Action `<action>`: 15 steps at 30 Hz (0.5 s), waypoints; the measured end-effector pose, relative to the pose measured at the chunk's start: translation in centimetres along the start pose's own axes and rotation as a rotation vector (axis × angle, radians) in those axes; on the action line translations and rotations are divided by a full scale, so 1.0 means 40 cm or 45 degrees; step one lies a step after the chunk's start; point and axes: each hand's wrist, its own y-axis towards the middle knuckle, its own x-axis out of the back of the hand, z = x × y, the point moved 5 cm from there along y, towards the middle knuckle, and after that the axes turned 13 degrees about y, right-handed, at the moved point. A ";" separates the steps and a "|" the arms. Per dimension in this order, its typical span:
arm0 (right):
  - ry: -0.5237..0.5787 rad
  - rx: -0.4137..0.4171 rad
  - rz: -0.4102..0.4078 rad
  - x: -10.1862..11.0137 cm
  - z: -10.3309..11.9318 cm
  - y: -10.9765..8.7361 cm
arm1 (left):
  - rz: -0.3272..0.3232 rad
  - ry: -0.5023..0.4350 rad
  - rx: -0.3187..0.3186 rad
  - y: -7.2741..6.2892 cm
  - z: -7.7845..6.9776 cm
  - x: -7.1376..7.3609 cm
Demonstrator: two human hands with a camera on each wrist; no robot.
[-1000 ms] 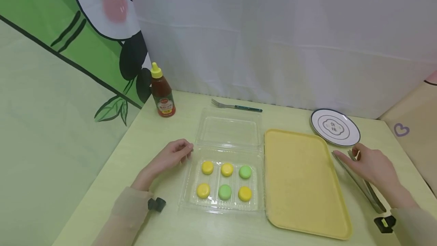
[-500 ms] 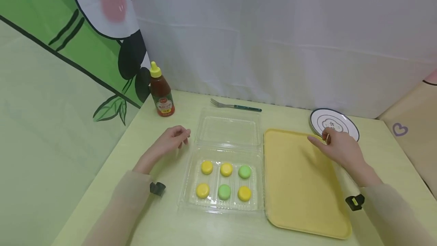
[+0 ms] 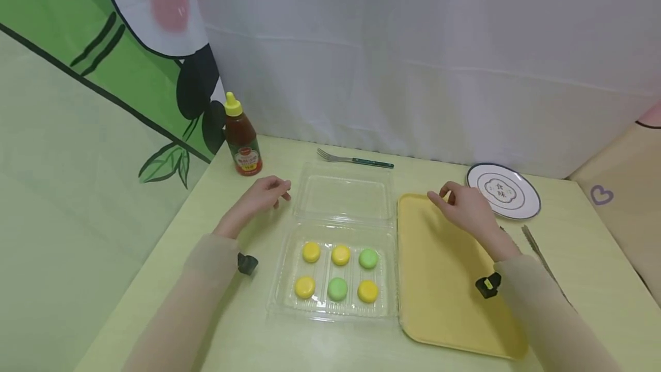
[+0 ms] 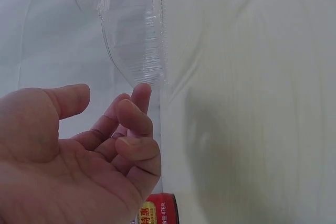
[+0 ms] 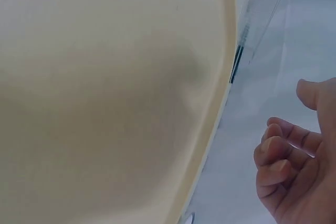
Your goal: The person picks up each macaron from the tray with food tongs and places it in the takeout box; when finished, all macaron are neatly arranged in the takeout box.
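My left hand [image 3: 262, 196] hovers beside the raised lid [image 3: 345, 193] of a clear plastic box, fingers loosely curled with nothing in them; the left wrist view shows the same hand [image 4: 105, 145] with thumb and fingers apart. In the box's lower half [image 3: 322, 231] sit several yellow macarons [image 3: 341, 255] and green macarons [image 3: 338, 289] in two rows. My right hand [image 3: 462, 209] hangs over the far end of the yellow tray [image 3: 439, 291], relaxed and holding nothing. Metal tongs [image 3: 542, 257] lie right of the tray, partly hidden by the right arm.
A sauce bottle [image 3: 241, 142] with a yellow cap stands at the back left. A fork [image 3: 356, 159] lies behind the box, near the white curtain [image 3: 413, 45]. At the back right is a white plate [image 3: 501, 188] with a dark rim.
My right hand has let go of the tongs and moved left, past the plate, over the tray. My left hand has moved a little farther back, beside the lid.
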 end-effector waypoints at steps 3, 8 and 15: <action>0.057 -0.018 0.032 -0.029 0.012 0.018 | 0.016 -0.020 0.028 0.013 -0.006 -0.003; 0.121 -0.041 0.095 -0.083 0.034 0.042 | 0.053 -0.051 0.040 0.028 -0.012 -0.017; 0.260 -0.102 0.148 -0.143 0.067 0.062 | 0.046 -0.029 0.048 0.040 -0.026 -0.029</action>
